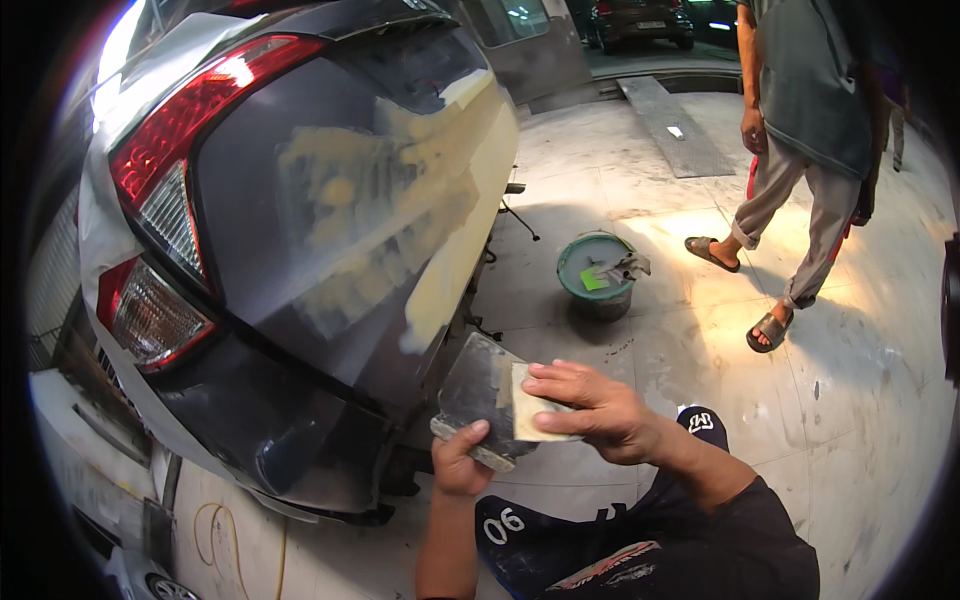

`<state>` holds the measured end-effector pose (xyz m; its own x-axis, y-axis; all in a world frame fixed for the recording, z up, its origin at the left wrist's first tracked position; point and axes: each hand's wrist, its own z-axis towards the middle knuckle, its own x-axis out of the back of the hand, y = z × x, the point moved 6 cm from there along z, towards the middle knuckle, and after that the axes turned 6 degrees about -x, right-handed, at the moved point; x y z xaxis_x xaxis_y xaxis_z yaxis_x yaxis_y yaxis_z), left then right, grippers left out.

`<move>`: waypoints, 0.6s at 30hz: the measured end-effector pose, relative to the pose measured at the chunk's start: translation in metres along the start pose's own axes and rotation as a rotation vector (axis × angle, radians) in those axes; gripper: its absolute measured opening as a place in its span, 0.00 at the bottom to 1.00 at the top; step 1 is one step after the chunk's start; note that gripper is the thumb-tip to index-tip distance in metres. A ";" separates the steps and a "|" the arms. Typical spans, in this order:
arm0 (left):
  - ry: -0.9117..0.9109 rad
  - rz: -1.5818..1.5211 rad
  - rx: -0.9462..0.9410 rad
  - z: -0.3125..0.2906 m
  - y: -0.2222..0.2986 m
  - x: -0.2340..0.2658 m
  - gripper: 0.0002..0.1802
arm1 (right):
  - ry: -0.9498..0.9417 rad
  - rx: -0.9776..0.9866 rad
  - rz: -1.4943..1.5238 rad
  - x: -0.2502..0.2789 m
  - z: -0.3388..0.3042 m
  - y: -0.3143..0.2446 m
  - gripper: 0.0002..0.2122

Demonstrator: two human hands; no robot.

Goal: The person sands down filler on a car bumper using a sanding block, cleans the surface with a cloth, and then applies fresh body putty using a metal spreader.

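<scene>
My left hand (460,462) grips a dark, flat mixing board (468,385) by its thick, whitish near edge, thumb on top. My right hand (598,408) is closed on a cream rectangular putty spreader (526,412), its fingers lying over the top face. The spreader overlaps the board's right side; whether it presses on the board I cannot tell. Just beyond my hands, to the left, is the dark grey rear corner of a car (240,170). Smeared cream filler (450,165) covers part of its panel, thickest along the right edge.
A green-rimmed bucket (568,268) with a cloth over its rim stands on the floor. A person in sandals (815,130) is at the right. Red-and-clear tail lights (165,215) sit on the car's left. A yellow hose (238,535) lies at lower left.
</scene>
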<state>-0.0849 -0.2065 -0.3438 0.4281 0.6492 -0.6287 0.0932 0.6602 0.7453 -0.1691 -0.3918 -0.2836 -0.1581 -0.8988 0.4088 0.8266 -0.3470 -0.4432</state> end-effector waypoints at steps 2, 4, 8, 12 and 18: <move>-0.017 -0.013 0.019 -0.007 -0.015 -0.001 0.28 | -0.067 -0.043 -0.072 -0.008 -0.009 0.009 0.25; -0.003 0.042 0.003 -0.016 -0.022 0.002 0.28 | -0.100 -0.057 -0.102 -0.013 -0.017 0.018 0.26; 0.003 0.098 -0.045 -0.032 -0.027 0.004 0.27 | -0.101 -0.142 -0.048 -0.017 -0.032 0.044 0.29; 0.087 0.137 -0.087 -0.048 -0.027 0.009 0.27 | -0.089 -0.238 0.000 -0.019 -0.052 0.062 0.30; 0.171 0.005 -0.054 -0.052 -0.043 0.030 0.29 | 0.288 -0.686 0.182 0.027 -0.083 0.116 0.14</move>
<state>-0.1225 -0.1958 -0.4063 0.2693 0.7042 -0.6569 0.0407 0.6732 0.7383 -0.1224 -0.4783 -0.3896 -0.2633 -0.9596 0.0996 0.3472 -0.1906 -0.9182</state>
